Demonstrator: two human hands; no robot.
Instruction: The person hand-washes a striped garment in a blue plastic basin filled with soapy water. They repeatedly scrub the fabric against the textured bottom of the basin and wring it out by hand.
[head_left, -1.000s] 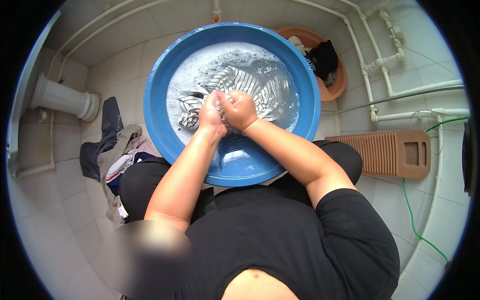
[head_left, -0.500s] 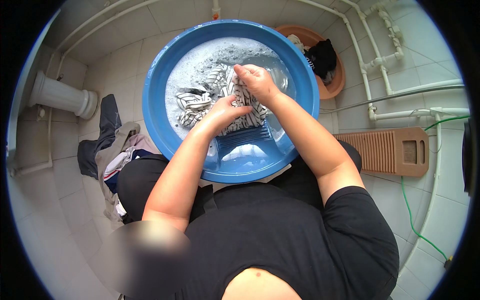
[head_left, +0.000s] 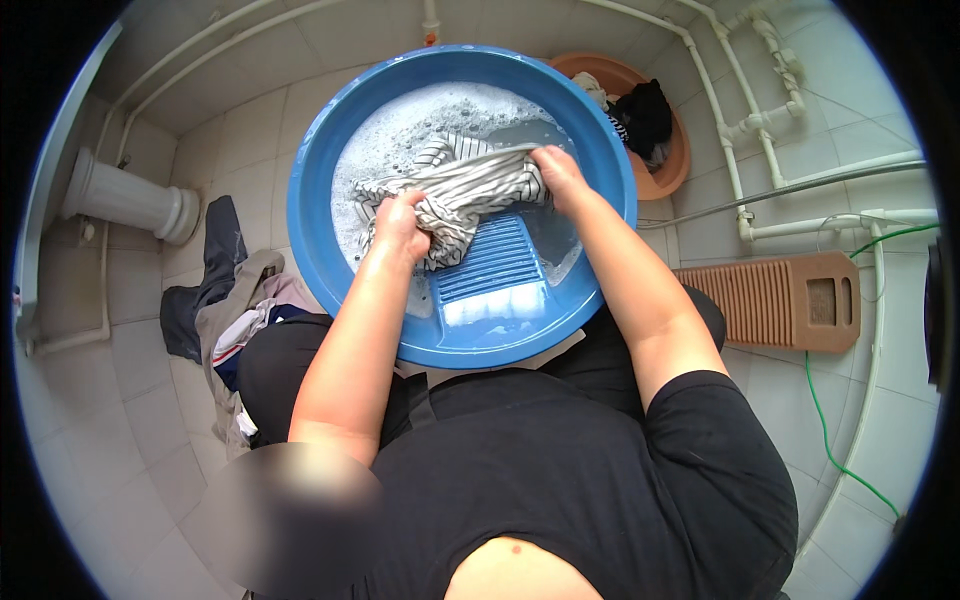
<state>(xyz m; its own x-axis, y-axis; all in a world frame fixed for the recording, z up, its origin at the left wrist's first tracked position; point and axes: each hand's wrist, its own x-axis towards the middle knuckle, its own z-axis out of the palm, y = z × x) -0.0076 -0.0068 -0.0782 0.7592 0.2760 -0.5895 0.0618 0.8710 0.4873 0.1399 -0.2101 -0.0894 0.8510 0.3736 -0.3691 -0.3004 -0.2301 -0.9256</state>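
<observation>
- From the head view, the striped cloth (head_left: pixel 475 185) was inside the round blue tub (head_left: pixel 312 190), bunched across the middle, partly among the suds (head_left: pixel 405 115) and partly over the upper end of the ribbed slope (head_left: pixel 490 262).
- Our left hand (head_left: pixel 402 228) was closed on the cloth's left part, towards the tub's left edge, with folds gathered about the fingers.
- Our right hand (head_left: pixel 562 180) pinched the cloth's other end, near the tub's right edge; between the two hands the fabric ran in drawn-out folds.
- We judged the step in hand to be spreading and turning the wet cloth for hand-washing at the ribs.
- The next move, as we judged it, called for keeping both holds and laying the fabric flatter on the slope before any rubbing.
- For room, we had the visible ribs running from the cloth down to the tub's near edge, and foamy water out to the far edge.
- The right hand had the tighter side, with the tub's wall just beyond it.
- Outside the tub, the orange basin (head_left: pixel 676 182) stood beside its far right edge, the brown washboard (head_left: pixel 765 303) lay to our right, and a clothes pile (head_left: pixel 228 300) to our left.
</observation>
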